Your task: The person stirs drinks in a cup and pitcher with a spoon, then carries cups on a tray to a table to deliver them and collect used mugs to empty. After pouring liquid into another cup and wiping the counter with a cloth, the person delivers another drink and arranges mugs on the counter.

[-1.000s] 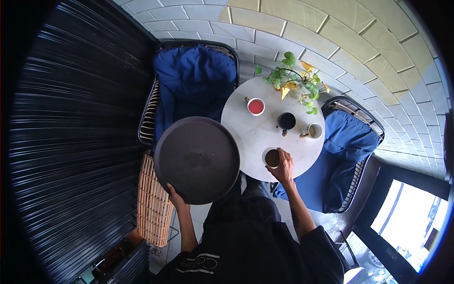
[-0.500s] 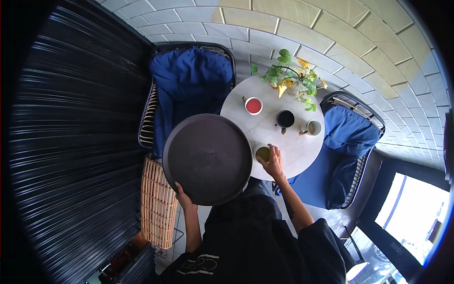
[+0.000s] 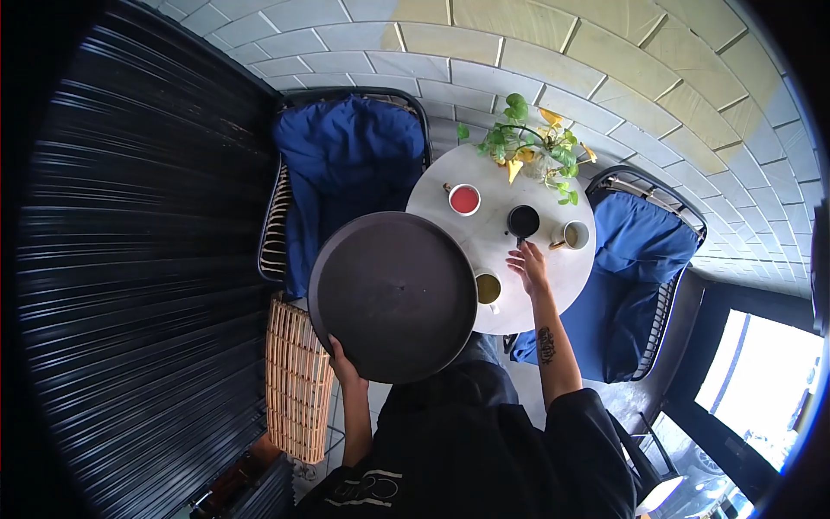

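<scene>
4 cups (image 3: pixel 464 201) stand on the table (image 3: pixel 493 240), a plant (image 3: pixel 566 156) behind them, a tray (image 3: pixel 393 298) to their left.

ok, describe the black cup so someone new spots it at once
Find the round, pale table with a leafy plant at its far edge. The black cup stands between that plant and the right hand. It alone is black: the cup of red liquid, the cup of green liquid and the cup to its right are pale.
</scene>
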